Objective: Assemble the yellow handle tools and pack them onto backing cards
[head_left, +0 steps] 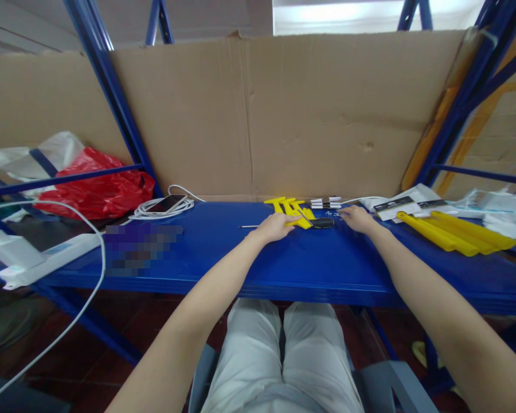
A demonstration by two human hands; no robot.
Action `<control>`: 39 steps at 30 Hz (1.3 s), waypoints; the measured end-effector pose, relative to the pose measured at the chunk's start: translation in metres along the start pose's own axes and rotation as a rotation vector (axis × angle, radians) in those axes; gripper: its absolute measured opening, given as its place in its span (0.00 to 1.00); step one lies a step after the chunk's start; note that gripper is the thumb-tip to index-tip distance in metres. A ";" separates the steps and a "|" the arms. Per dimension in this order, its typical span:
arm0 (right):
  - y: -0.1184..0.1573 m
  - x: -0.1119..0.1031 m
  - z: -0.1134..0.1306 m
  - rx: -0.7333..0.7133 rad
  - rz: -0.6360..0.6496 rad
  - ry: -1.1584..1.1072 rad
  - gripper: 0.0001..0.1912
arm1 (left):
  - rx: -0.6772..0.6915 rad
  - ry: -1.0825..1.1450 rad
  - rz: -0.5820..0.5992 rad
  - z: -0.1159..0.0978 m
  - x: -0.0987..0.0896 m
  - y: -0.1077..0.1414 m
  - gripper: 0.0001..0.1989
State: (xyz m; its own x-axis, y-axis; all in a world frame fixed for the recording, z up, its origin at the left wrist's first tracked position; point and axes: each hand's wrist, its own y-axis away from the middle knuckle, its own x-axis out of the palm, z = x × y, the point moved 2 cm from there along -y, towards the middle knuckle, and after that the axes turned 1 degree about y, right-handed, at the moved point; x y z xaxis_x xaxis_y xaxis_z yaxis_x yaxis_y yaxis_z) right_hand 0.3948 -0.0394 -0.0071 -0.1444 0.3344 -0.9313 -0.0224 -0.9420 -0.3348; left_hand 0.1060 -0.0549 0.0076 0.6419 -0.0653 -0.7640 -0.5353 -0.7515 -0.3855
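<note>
My left hand (277, 228) is closed at the edge of a yellow plastic piece (303, 222), thumb and fingers on its left end. Beyond it, several yellow T-shaped pieces (287, 204) lie in a row. A black-handled screwdriver (323, 223) lies just right of the held piece. A thin metal shaft (248, 226) pokes out left of my left hand; its other end is hidden. My right hand (356, 219) rests low over the table, fingertips pinched together beside small whitish bits (333, 214); anything between them is too small to make out.
White banded sticks (325, 203) lie at the back. Yellow curved strips (456, 234) and flat packets (395, 207) are at right. A coiled white cable (163, 207), power strip (51, 261) and red bag (105, 183) are at left. Cardboard (249, 115) walls the blue table (223, 252).
</note>
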 end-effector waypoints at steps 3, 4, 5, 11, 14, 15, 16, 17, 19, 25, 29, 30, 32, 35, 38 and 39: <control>0.000 0.009 0.006 0.026 0.048 0.080 0.21 | -0.007 -0.027 0.000 -0.002 0.000 0.000 0.19; 0.000 0.012 0.009 0.030 0.063 0.098 0.22 | -0.011 -0.050 0.011 -0.004 0.000 0.001 0.19; 0.000 0.014 0.012 0.035 0.073 0.118 0.23 | -0.014 -0.080 0.028 -0.006 0.000 0.001 0.19; 0.002 0.015 0.024 0.025 0.101 0.213 0.27 | 0.002 -0.292 0.149 -0.019 0.000 0.006 0.22; 0.003 0.013 0.029 0.012 0.137 0.253 0.27 | 0.001 -0.342 0.164 -0.021 0.000 0.007 0.22; 0.002 0.012 0.030 0.003 0.143 0.265 0.27 | 0.000 -0.350 0.169 -0.021 0.000 0.007 0.22; 0.002 0.012 0.032 -0.007 0.146 0.277 0.27 | 0.000 -0.355 0.172 -0.021 0.000 0.007 0.22; 0.001 0.012 0.033 -0.019 0.146 0.286 0.27 | 0.002 -0.357 0.173 -0.021 0.000 0.007 0.23; 0.001 0.012 0.035 -0.045 0.135 0.299 0.27 | 0.005 -0.357 0.173 -0.021 0.000 0.007 0.23; 0.001 0.012 0.035 -0.167 -0.013 0.287 0.20 | 0.003 -0.341 0.155 -0.022 -0.002 0.007 0.21; -0.004 0.013 0.032 -0.171 -0.072 0.191 0.13 | 0.001 -0.340 0.155 -0.023 -0.002 0.008 0.21; -0.006 0.014 0.031 -0.138 -0.072 0.162 0.12 | 0.002 -0.343 0.154 -0.023 -0.002 0.008 0.21; -0.009 0.014 0.029 -0.053 -0.048 0.112 0.09 | 0.007 -0.348 0.152 -0.023 -0.002 0.008 0.21; -0.009 0.013 0.029 0.026 0.025 0.066 0.07 | 0.011 -0.356 0.154 -0.022 -0.002 0.008 0.21; -0.006 0.009 0.030 0.046 0.057 0.048 0.07 | 0.008 -0.374 0.144 -0.021 -0.002 0.007 0.21; -0.005 0.008 0.030 0.046 0.048 0.048 0.07 | 0.007 -0.379 0.139 -0.020 -0.002 0.007 0.21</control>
State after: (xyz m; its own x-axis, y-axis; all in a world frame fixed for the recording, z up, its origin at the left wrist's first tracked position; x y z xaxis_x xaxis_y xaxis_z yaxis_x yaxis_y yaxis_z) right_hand 0.3640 -0.0333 -0.0089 -0.0990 0.2890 -0.9522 -0.0621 -0.9568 -0.2840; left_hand 0.1120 -0.0734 0.0169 0.3160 0.0819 -0.9452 -0.6074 -0.7479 -0.2678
